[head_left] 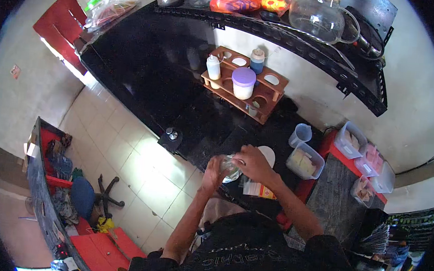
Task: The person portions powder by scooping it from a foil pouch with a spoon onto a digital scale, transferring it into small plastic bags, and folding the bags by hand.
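Note:
Both hands meet at the front edge of the black counter, around a small clear object [231, 167] that looks like a plastic bag or container. My left hand [214, 174] has its fingers wrapped round its left side. From the right, my right hand [252, 164] pinches at its top, with the fingertips partly hidden. Just behind my right hand lies a white round disc [266, 155]. A packet with an orange and yellow label [267, 192] lies below my right wrist.
A wooden rack [239, 103] on the counter [146, 70] holds bottles and a purple-lidded jar [243, 83]. Plastic tubs [305, 162] and a measuring cup [300, 135] stand right. Overhead runs a black shelf [284, 32]; an office chair [83, 196] stands lower left.

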The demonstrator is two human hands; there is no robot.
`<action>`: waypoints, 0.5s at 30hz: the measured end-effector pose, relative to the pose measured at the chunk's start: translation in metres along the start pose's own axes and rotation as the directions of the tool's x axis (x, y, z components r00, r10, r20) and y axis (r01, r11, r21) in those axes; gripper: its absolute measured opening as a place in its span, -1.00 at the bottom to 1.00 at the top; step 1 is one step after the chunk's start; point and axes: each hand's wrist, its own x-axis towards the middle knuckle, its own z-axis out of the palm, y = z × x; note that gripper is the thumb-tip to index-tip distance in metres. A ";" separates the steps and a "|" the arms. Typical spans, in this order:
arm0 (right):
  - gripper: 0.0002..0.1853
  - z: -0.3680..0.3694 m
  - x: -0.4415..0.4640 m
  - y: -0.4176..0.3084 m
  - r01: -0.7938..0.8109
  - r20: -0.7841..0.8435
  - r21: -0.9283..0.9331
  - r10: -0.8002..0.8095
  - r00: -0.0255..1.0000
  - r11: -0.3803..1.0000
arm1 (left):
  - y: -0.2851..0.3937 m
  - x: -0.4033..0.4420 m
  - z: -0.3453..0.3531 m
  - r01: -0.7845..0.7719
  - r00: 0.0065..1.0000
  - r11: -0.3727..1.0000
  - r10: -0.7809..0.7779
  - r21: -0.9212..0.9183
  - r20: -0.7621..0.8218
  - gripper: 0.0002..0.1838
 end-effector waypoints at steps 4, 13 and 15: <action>-0.86 -0.018 0.001 -0.029 0.136 0.068 -0.145 -0.127 0.989 0.980 | 0.002 -0.008 0.007 0.094 0.995 0.984 -0.099 -0.148 -0.025 -0.52; -0.87 -0.045 0.008 -0.035 -0.153 -0.102 0.217 0.179 0.979 0.964 | 0.006 -0.018 0.015 0.276 0.952 0.940 -0.296 -0.200 -0.078 -0.56; -0.85 -0.046 0.006 -0.032 -0.273 -0.076 0.374 0.322 0.944 0.886 | 0.010 -0.020 0.010 0.265 0.937 0.906 -0.323 -0.330 -0.132 -0.56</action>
